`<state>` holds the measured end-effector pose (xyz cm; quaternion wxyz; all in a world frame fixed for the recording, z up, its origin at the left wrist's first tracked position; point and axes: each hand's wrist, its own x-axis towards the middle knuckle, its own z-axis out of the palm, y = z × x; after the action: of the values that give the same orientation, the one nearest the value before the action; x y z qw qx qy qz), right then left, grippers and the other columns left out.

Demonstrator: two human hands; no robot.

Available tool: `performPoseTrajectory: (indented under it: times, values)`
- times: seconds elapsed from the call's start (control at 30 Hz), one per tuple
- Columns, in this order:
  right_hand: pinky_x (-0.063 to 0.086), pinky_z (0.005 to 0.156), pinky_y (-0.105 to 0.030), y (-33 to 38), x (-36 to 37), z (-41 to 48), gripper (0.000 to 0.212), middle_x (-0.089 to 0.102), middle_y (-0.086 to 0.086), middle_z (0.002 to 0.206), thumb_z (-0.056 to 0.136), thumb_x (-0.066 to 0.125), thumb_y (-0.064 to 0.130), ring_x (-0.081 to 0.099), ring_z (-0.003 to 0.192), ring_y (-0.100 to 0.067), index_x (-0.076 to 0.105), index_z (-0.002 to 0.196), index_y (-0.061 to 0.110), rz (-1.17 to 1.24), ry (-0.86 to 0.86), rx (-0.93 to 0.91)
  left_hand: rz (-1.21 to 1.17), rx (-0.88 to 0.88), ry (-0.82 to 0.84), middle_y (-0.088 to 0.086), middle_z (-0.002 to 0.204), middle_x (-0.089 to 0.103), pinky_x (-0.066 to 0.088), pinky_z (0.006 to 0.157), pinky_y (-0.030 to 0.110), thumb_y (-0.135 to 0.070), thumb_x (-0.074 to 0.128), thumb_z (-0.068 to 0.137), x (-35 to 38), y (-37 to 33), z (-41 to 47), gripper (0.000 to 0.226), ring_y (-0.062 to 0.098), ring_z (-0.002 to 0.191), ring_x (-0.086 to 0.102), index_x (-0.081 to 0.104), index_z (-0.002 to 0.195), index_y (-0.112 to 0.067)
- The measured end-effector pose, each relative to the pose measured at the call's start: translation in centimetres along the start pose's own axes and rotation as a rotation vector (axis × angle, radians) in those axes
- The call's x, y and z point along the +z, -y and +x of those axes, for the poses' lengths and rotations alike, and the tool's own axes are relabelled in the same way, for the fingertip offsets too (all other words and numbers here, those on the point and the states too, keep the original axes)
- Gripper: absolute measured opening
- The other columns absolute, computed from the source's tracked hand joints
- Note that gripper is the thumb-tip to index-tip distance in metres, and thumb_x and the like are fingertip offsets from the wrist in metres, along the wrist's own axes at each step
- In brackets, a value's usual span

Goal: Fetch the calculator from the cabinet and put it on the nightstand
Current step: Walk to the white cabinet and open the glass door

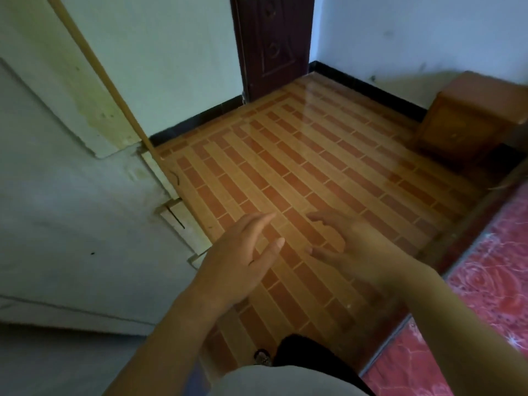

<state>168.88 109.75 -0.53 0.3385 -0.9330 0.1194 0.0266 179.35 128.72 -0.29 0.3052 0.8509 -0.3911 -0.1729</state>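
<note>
No calculator in sight, so by our reckoning the whole fetch is ahead of us. Our left hand [243,261] and right hand [351,252] hover side by side over the floor [314,152], fingers loose and spread, holding nothing. The cabinet [71,195] is near left and the nightstand [471,115] far right.

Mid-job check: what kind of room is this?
Most likely a bedroom: a bed with a red floral cover along the right edge, a wooden nightstand in the far corner, and a pale cabinet on the left.
</note>
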Motion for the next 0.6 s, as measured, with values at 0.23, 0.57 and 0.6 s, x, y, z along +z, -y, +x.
performPoseTrajectory:
  times: [0.23, 0.57, 0.6]
  values:
    - [0.036, 0.098, -0.026, -1.8, -3.0, 7.5, 0.066, 0.041, 0.016, 0.14, 0.077, 0.052, 0.062, 0.039, 0.124, -0.003, 0.034, 0.135, 0.037, 0.04, -0.018, 0.076, -0.011, 0.056, 0.052, -0.017, 0.146, 0.031, 0.026, 0.103, 0.023, -0.052, 0.035, 0.09, -1.6, 2.6, 10.0, 0.052, -0.005, 0.129, 0.024, 0.03, 0.139, -0.035]
    - [0.032, 0.095, -0.02, -9.7, -11.9, 26.5, 0.066, 0.04, 0.012, 0.142, 0.079, 0.05, 0.062, 0.04, 0.122, -0.002, 0.033, 0.137, 0.033, -0.066, -0.013, 0.034, -0.15, -0.019, -0.007, -0.017, 0.145, 0.032, 0.032, 0.096, 0.028, -0.054, 0.036, 0.09, -3.5, 2.6, 33.2, 0.049, 0.002, 0.128, 0.031, 0.031, 0.136, -0.039]
    - [0.031, 0.096, -0.02, -10.4, -13.1, 28.2, 0.066, 0.04, 0.012, 0.143, 0.08, 0.05, 0.061, 0.04, 0.123, -0.004, 0.032, 0.137, 0.034, -0.085, 0.003, 0.024, -0.146, -0.029, -0.024, -0.016, 0.145, 0.032, 0.033, 0.097, 0.029, -0.054, 0.035, 0.09, -3.9, 2.5, 35.5, 0.049, 0.002, 0.128, 0.03, 0.03, 0.136, -0.039]
